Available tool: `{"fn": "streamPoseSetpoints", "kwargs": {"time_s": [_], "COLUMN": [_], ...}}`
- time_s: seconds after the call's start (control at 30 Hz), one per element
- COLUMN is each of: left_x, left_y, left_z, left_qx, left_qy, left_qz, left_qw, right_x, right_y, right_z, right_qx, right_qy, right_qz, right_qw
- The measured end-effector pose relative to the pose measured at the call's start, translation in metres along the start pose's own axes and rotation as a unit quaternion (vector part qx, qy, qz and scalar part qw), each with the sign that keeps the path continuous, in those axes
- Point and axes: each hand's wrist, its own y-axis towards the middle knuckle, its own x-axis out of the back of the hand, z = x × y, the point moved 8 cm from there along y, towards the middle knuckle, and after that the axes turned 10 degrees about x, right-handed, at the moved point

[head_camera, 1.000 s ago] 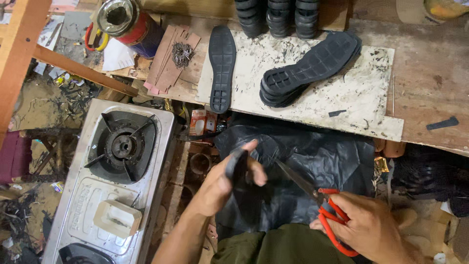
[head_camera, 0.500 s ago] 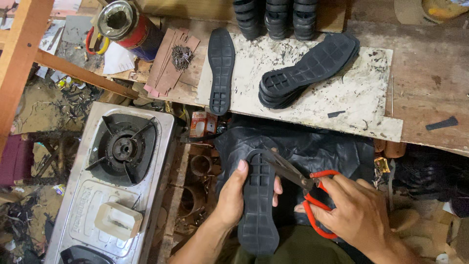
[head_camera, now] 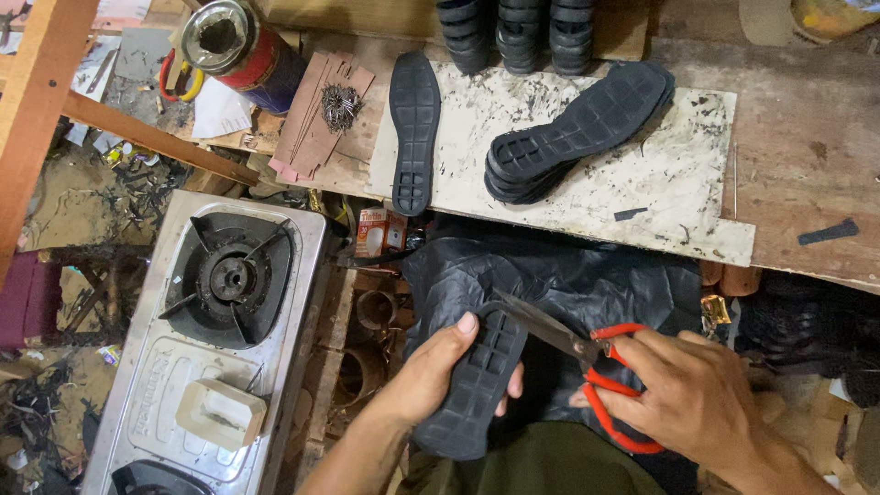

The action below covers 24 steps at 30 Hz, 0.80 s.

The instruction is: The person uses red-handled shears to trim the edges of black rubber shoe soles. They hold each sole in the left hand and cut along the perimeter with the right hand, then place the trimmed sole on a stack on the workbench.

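Note:
My left hand (head_camera: 429, 371) grips a black rubber shoe sole (head_camera: 477, 385) by its middle, tread side up, over my lap. My right hand (head_camera: 697, 399) holds red-handled scissors (head_camera: 596, 362) whose dark blades reach the sole's upper edge near the toe. A black plastic sheet (head_camera: 587, 284) lies under both hands. On the white board (head_camera: 687, 183) above lie a single black sole (head_camera: 414, 128) and a stack of black soles (head_camera: 577, 128).
A steel gas stove (head_camera: 220, 330) stands at the left. A red tin can (head_camera: 234, 46) and a pile of small nails (head_camera: 339, 105) sit on the wooden bench. Stacked black heels (head_camera: 522, 32) stand at the top. Scraps litter the floor at the left.
My left hand has turned the sole tread side up and lowered it. The scissors have swung up to the sole's edge.

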Motion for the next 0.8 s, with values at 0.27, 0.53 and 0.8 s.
{"fn": "streamPoseSetpoints", "kwargs": {"time_s": [0.27,0.53,0.8], "left_x": [-0.001,0.002,0.002], "left_y": [-0.008,-0.01,-0.006], "left_z": [0.002,0.009,0.02], "left_qx": [0.053,0.086,0.116], "left_qy": [0.021,-0.007,0.024], "left_qz": [0.13,0.144,0.146], "left_qw": [0.99,0.986,0.982], "right_x": [-0.015,-0.019,-0.027], "right_y": [-0.034,-0.04,-0.036], "right_z": [-0.021,-0.032,-0.031], "right_qx": [0.058,-0.012,0.05], "right_qy": [-0.032,-0.013,-0.007], "right_qz": [0.023,0.076,0.108], "right_qw": [0.998,0.997,0.993]}}
